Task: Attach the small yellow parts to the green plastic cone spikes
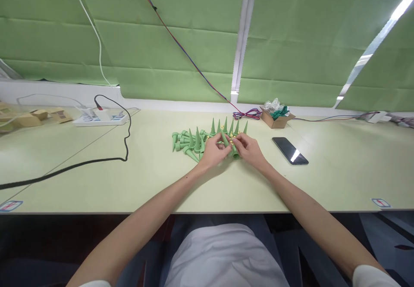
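Note:
My left hand (214,151) is closed around a green plastic cone spike (224,138), its tip pointing up and to the left. Close beside it, my right hand (248,149) pinches at the spike's lower end, where a small yellow piece (231,140) shows between the fingers. Several more green spikes (186,140) lie in a pile left of my hands, some on their sides and some upright. Behind my hands stands a row of upright green spikes (225,125) with bits of yellow near their bases. My fingers partly hide the held parts.
A black phone (290,151) lies right of my hands. Behind it sits a small cardboard box (276,120) with clear and green plastic, beside a coiled red-blue wire (247,114). At left are a white power strip (101,120), a black cable (97,162) and cardboard pieces (29,119).

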